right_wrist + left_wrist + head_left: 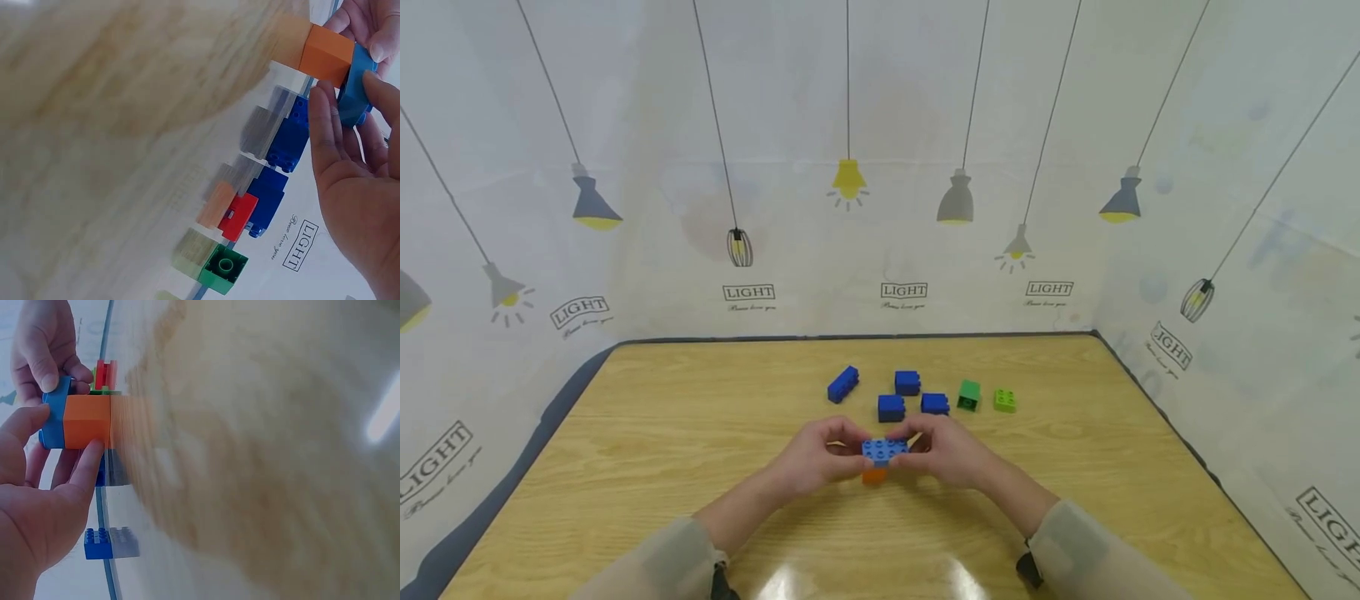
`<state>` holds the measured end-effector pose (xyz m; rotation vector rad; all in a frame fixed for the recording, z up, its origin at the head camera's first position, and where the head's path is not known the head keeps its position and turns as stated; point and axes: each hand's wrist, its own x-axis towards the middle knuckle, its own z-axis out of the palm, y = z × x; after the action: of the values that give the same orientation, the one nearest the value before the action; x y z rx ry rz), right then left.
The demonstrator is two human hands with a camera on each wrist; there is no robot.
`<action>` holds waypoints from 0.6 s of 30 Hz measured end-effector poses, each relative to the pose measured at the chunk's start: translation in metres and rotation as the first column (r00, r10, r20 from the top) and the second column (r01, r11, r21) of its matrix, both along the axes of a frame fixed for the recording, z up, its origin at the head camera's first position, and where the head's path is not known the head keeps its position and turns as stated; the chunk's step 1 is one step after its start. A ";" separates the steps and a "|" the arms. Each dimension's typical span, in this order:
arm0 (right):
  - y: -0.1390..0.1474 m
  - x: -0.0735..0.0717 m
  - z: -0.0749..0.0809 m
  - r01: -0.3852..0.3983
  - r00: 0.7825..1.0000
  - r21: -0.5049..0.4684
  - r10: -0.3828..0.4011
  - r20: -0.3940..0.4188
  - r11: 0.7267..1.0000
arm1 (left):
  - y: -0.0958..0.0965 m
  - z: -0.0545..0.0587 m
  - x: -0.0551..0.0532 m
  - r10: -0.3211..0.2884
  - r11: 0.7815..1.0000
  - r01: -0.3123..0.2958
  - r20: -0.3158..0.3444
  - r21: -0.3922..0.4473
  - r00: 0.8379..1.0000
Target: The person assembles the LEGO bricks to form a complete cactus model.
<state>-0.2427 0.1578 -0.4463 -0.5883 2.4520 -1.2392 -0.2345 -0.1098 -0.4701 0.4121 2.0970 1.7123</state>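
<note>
Both hands hold a light blue studded brick over the near middle of the table. It sits on top of an orange block and juts out past it toward the right. My left hand pinches the left end of the blue brick, and in the left wrist view one of its fingertips lies against the orange block's side. At the other end, my right hand grips the blue brick between thumb and fingers. The orange block's base meets the tabletop in both wrist views.
Beyond the hands lie several dark blue bricks, one slanted at the left. A green brick and a lime brick are to their right. The right wrist view shows a red brick. Lamp-printed cloth walls the wooden table.
</note>
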 end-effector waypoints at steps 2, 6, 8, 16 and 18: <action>0.001 -0.001 0.000 -0.014 1.000 0.006 0.014 -0.005 1.000 | 0.001 0.000 0.000 0.004 1.000 -0.004 -0.016 -0.002 1.000; 0.005 -0.002 -0.001 -0.057 0.998 0.026 0.058 -0.027 0.998 | 0.002 -0.001 0.001 0.007 1.000 -0.007 -0.036 0.005 0.999; 0.009 -0.003 -0.001 -0.073 0.996 0.035 0.074 -0.046 0.997 | 0.002 -0.001 0.001 0.004 1.000 -0.004 -0.036 0.010 0.999; 0.046 -0.008 0.006 -0.010 0.996 0.031 0.012 -0.084 0.999 | 0.002 0.000 0.002 0.012 1.000 -0.012 -0.026 -0.006 1.000; 0.057 -0.010 0.010 0.039 0.995 0.045 -0.034 -0.091 0.998 | 0.001 0.001 0.001 0.015 1.000 -0.016 -0.022 -0.012 1.000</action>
<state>-0.2528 0.2152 -0.4368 -0.6020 2.5698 -1.1900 -0.2333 -0.1087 -0.4696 0.4139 2.1302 1.7104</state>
